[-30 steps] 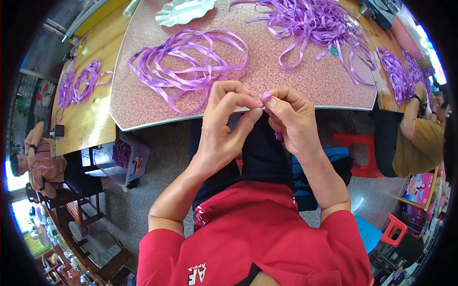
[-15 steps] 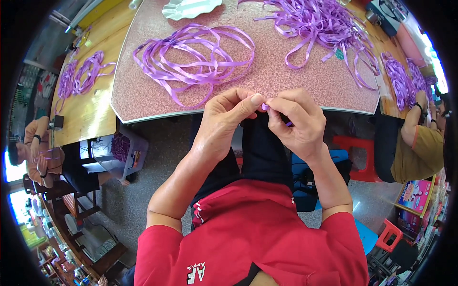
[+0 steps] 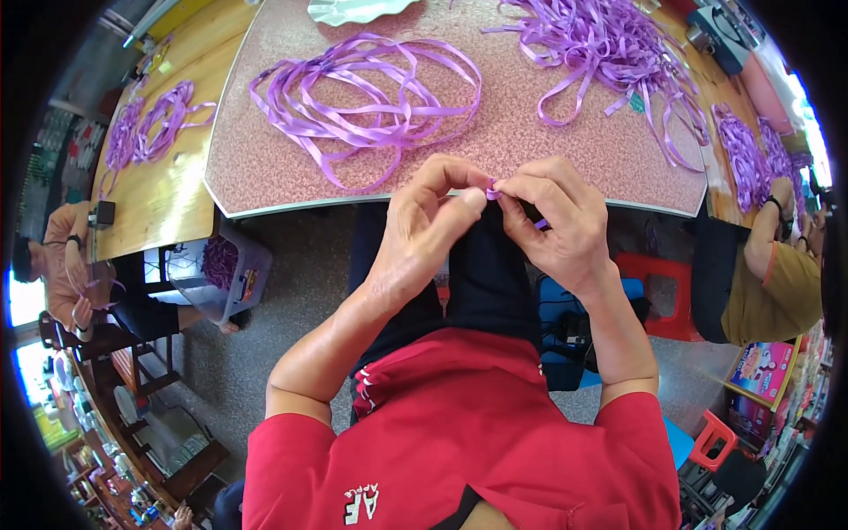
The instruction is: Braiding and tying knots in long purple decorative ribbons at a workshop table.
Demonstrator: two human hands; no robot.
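Note:
Just off the table's front edge, both my hands work close together on a small looped bit of purple ribbon (image 3: 493, 193). My left hand (image 3: 426, 219) has thumb and forefinger closed at the loop's left side. The thumb and forefinger of my right hand (image 3: 561, 212) pinch the ribbon from the right, and a short purple piece shows below those fingers. Beyond my left hand lies a loose coil of purple ribbon (image 3: 375, 113) on the pink speckled table (image 3: 256, 181). A larger tangled heap of purple ribbons (image 3: 609, 44) lies at the far right of the table.
A white scalloped dish (image 3: 358, 9) stands at the far edge. More ribbon bundles (image 3: 168, 124) lie on the wooden table (image 3: 168, 203) at left, above a clear plastic bin (image 3: 231, 283). People sit on both sides. A red stool (image 3: 662, 296) stands to the right.
My fingers have shifted slightly around the ribbon, and its loop now shows more plainly between them. The view has moved a little. At left, the seated person's hands have changed position.

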